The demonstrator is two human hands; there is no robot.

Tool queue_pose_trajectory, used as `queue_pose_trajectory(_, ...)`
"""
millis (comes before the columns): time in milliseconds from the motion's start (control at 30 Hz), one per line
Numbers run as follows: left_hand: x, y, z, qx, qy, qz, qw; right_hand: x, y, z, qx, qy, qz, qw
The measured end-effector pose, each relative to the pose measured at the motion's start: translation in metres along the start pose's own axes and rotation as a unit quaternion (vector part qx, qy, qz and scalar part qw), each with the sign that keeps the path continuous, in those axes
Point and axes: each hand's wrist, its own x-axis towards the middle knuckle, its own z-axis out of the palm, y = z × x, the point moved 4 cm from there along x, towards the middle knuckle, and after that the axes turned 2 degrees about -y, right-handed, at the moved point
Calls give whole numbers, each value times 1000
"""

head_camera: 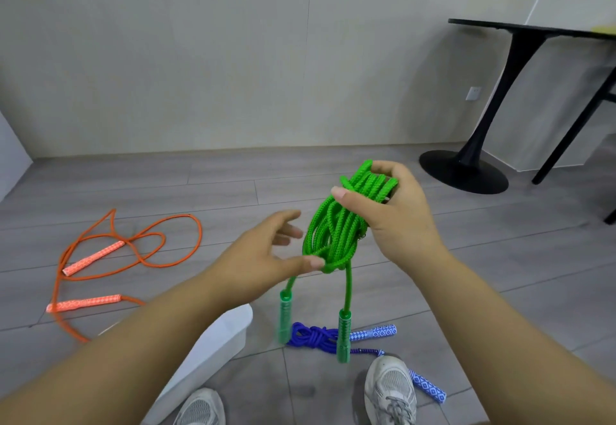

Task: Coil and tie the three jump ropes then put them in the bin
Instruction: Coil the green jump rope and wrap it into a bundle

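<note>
Head camera looks down at a grey plank floor [333,171]. Near the middle of my view the right hand [396,211] grips the top of the coiled green jump rope [336,224], thumb laid across the front of the loops and fingers curled round the back. The coil hangs from that hand, well above the floor, gathered tight by a wrap at its lower end. From there two strands drop to the green handles [285,316], which dangle free toward 6 o'clock (both slightly blurred).

The left hand [263,258] sits at 9 o'clock of the coil with its fingers spread. Its thumb tip touches the wrap at the bottom, and no finger is curled round the rope.

The blue jump rope [313,338] lies at 6 o'clock on the floor, bundled, its patterned handles sticking out toward 3 and 5 o'clock. One handle runs just beside the grey sneaker [390,388].

At 9 o'clock the orange jump rope [140,251] sprawls loose and uncoiled on the floor, both handles lying flat. The white bin [220,341] stands at 7 o'clock, partly hidden under my left forearm; I cannot tell what it holds.

A black pedestal table [520,29] stands at 2 o'clock against the pale wall [166,57].
</note>
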Motion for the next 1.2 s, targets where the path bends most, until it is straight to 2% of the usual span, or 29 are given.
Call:
queue_pose_trajectory(100, 3, 20, 4, -41, 12, 35, 998, 0, 7, 11, -1, -16, 41, 999)
queue_pose_trajectory(200, 8, 33, 6, -6, 37, 55, 998, 4, 8, 22, 41, -41, 75, 995)
queue_pose_trajectory(267, 9, 35, 2, 2, 69, 55, 996, 5, 7, 26, 112, -92, 76, 987)
queue_pose_trajectory(333, 11, 31, -5, -36, 94, 48, 994, 3, 7, 26, 188, -151, 78, 967)
queue_pose_trajectory(367, 11, 27, -9, -58, 104, 39, 992, 2, 8, 26, 185, -169, 78, 965)
queue_pose_trajectory(400, 11, 23, -13, -78, 114, 29, 990, 1, 11, 24, 149, -182, 74, 969)
queue_pose_trajectory(467, 9, 18, -21, -135, 127, 8, 983, 2, 23, 22, 2, -207, 67, 976)
queue_pose_trajectory(533, 8, 17, -26, -217, 122, -10, 968, 0, 38, 27, -126, -257, 85, 954)
queue_pose_trajectory(633, 9, 19, -35, -283, 136, -13, 949, -3, 55, 50, -156, -321, 98, 929)
queue_pose_trajectory(833, 18, 9, -51, -370, 218, -8, 903, 16, 65, 96, -51, -194, 69, 977)
queue_pose_trajectory(933, 27, -3, -61, -402, 231, -25, 886, 29, 66, 115, 13, -174, 78, 982)
queue_pose_trajectory(967, 32, -9, -66, -407, 228, -34, 884, 33, 67, 118, 10, -182, 74, 980)
queue_pose_trajectory(1067, 45, -26, -78, -401, 197, -57, 893, 47, 81, 110, -114, -210, 27, 971)
queue_pose_trajectory(1200, 67, -56, -70, -390, 157, -97, 902, 65, 122, 80, -194, -189, 30, 962)
